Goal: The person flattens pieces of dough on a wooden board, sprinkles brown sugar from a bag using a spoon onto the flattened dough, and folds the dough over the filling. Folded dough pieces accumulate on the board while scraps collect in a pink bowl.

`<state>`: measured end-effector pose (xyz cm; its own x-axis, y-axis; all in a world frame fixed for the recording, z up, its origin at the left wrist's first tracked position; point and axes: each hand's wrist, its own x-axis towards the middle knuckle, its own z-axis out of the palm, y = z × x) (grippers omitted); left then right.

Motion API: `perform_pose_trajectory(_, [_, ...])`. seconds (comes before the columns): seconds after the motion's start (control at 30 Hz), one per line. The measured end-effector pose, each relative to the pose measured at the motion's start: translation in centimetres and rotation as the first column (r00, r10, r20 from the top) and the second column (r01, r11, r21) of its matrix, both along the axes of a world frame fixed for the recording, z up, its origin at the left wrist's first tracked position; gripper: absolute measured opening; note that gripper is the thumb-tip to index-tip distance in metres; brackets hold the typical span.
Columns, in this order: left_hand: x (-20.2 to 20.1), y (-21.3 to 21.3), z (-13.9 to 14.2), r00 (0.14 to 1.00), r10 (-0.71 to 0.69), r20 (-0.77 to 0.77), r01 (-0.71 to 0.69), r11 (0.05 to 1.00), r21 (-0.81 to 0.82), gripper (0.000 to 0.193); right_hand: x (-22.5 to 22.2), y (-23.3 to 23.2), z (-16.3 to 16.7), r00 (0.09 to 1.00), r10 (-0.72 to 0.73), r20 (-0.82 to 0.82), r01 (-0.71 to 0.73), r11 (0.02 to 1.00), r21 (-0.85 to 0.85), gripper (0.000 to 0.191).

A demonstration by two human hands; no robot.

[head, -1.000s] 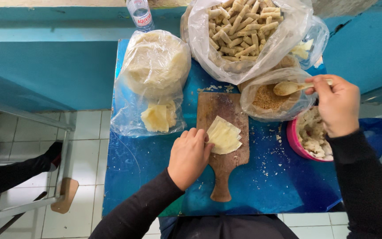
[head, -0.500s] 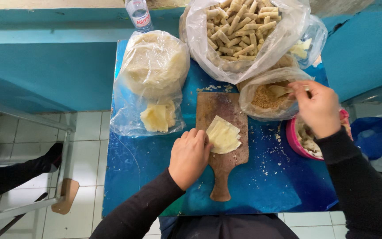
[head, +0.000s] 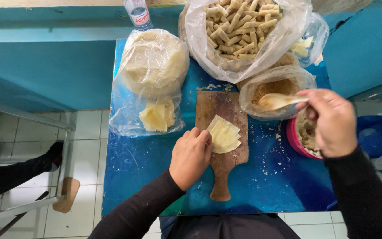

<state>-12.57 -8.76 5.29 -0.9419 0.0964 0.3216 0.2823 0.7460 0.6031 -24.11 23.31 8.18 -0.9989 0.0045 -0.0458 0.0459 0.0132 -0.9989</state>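
We keep 1 pale square dough sheet [head: 223,136] pinned by our left hand [head: 191,157] at frame centre (on the brown wooden board [head: 221,146]), our right hand [head: 330,121] clasping the wooden spoon [head: 277,101] level.

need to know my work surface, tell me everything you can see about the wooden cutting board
The wooden cutting board is a small brown paddle-shaped piece with a rounded handle pointing toward the person. It lies flat on the blue table, its surface worn and dusted with crumbs near the far edge. A pale yellow square dough sheet rests on its middle, turned cornerwise. The left hand touches the board's left edge and the sheet. A clear bag of brown crumbs sits just beyond its far right corner.
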Motion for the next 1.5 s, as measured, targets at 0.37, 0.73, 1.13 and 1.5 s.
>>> perform_pose_trajectory(0.37, [-0.3,0.1,0.6,0.994,-0.027,0.101,0.006,0.979,0.203,0.019,6.9,-7.2,-2.0,0.913,0.334,-0.233,-0.189,0.854,0.485,0.017])
perform_pose_trajectory(0.73, [-0.5,0.2,0.7,0.994,-0.041,0.106,0.011,0.963,0.268,0.017,7.0,-5.6,-0.6,0.361,0.707,-0.608,0.083,0.625,0.776,0.045])
perform_pose_trajectory(1.13, [-0.6,1.2,-0.1,0.994,-0.104,0.024,0.089,0.93,0.356,0.013,4.0,-7.7,3.5,0.671,0.438,-0.598,0.469,0.375,0.8,0.04])
perform_pose_trajectory(1.5, [-0.8,1.1,-0.5,0.992,-0.127,-0.027,0.129,0.963,0.237,0.017,5.8,-10.3,-2.8,0.834,0.513,-0.203,-0.162,0.579,0.799,0.012])
